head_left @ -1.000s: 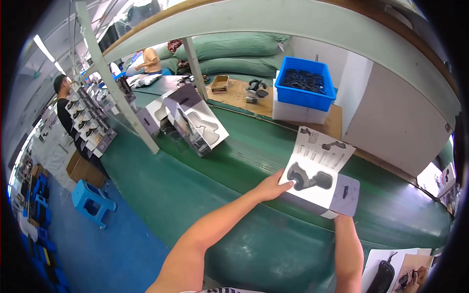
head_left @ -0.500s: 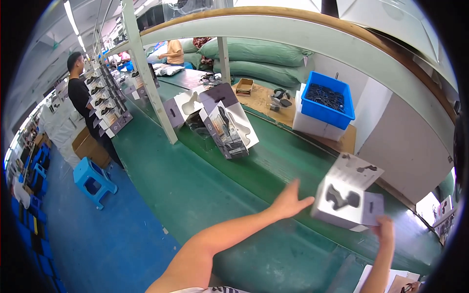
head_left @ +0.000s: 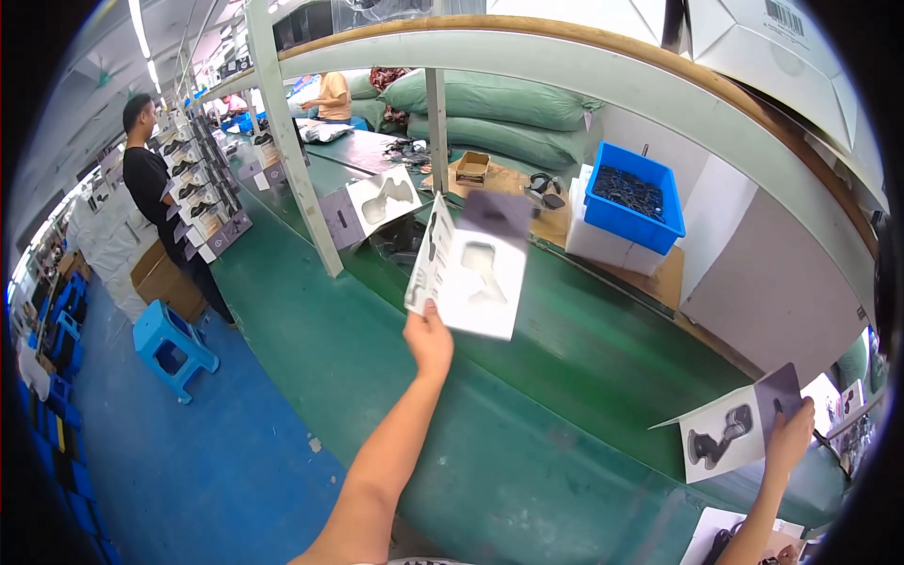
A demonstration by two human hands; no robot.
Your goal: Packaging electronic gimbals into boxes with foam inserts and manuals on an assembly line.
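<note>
My left hand (head_left: 430, 341) grips the lower edge of an opened white-and-purple packaging box (head_left: 485, 282), its fingers closed on the printed flap. The box's white inside has a shaped recess, with nothing dark in it. Over at the right, my right hand (head_left: 791, 435) is closed on the purple flap of a second opened packaging box (head_left: 702, 424); a black part with a round base (head_left: 723, 438) sits in its cutout. Behind the left box, a third opened box (head_left: 384, 200) lies tilted on the green bench (head_left: 565, 424), beside some dark pieces in clear plastic (head_left: 400, 240).
A blue bin (head_left: 673, 215) of black parts stands on a white block at the back. A post (head_left: 292, 141) and shelf rail (head_left: 565, 42) frame the bench. Several boxes stand at left, near a person in black (head_left: 146, 188). Papers (head_left: 706, 537) lie at lower right.
My left hand has left the box on the right, moved left and taken hold of another box, which is now turned. My right hand has carried its box further right.
</note>
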